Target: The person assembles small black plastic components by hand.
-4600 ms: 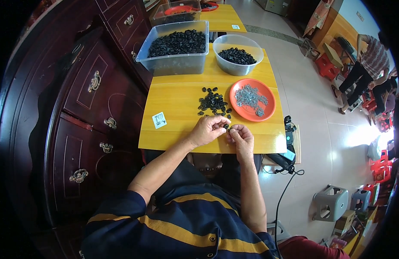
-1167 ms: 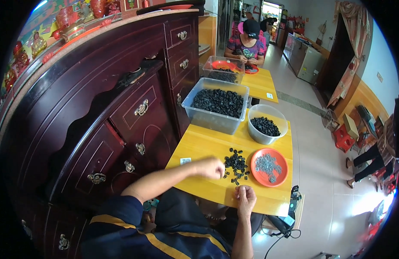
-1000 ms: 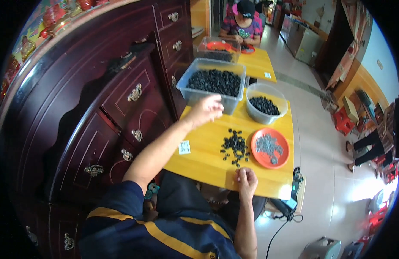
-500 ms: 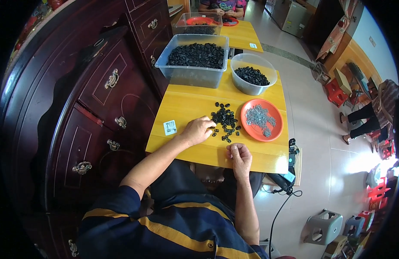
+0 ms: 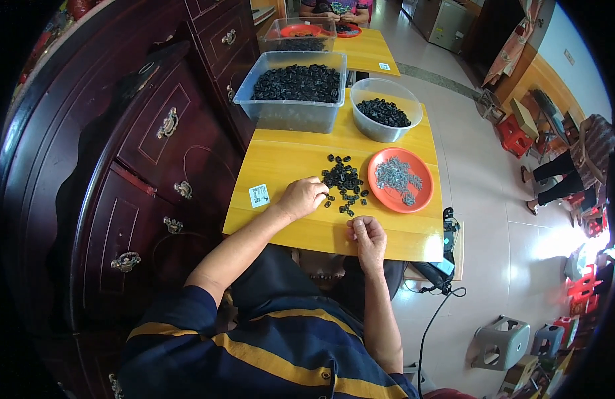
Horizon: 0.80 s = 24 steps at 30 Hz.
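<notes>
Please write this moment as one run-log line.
left hand: at left side of pile of black parts | right hand: curled, contents unclear | orange-red plate: holds grey pieces, right of pile

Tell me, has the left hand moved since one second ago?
Yes: against the yellow table, the left hand came back toward the person, from near the big clear tub to the left edge of the black pile.

Strong light pours in from the right, burning a white glare onto the floor tiles (image 5: 480, 193) and a smaller one on the near right corner of the yellow tabletop (image 5: 281, 156). To the left, the dark cabinet (image 5: 148, 156) sinks into gloom. I can make out the left hand (image 5: 303, 199) and right hand (image 5: 369, 239) fairly crisply, though straight lines bow towards a black rim.
</notes>
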Each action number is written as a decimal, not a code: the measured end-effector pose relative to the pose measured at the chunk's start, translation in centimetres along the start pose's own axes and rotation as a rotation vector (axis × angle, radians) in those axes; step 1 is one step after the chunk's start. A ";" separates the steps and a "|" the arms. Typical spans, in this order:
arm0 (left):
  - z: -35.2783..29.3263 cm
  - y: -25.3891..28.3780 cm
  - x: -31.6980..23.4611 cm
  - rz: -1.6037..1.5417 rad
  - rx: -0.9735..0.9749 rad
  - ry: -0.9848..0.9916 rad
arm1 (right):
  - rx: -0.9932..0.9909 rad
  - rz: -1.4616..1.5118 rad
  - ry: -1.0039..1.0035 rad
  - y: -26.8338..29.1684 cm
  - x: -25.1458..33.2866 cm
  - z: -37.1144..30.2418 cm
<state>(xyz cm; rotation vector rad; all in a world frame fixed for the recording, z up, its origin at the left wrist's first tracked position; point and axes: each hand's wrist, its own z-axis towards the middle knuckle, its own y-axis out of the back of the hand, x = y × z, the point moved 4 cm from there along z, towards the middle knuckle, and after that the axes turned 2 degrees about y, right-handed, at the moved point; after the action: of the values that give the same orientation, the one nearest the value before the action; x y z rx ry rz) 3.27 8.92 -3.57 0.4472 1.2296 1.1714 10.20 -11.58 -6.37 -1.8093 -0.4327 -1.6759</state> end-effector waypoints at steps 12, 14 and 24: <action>1.4 -0.2 -1.8 0.121 0.119 0.005 | -0.025 0.042 0.000 0.2 0.0 0.0; 1.8 -0.4 -1.6 0.143 0.146 -0.008 | -0.019 0.026 -0.020 0.1 -0.1 0.0; 2.8 -0.1 -4.4 0.011 -0.002 -0.029 | -0.084 0.112 0.006 0.2 -0.4 0.2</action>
<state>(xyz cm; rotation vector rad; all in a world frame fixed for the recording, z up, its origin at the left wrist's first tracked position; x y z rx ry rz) 6.24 5.92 -0.52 0.4683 1.2028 1.1713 10.44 -11.54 -6.83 -1.8531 -0.2564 -1.6434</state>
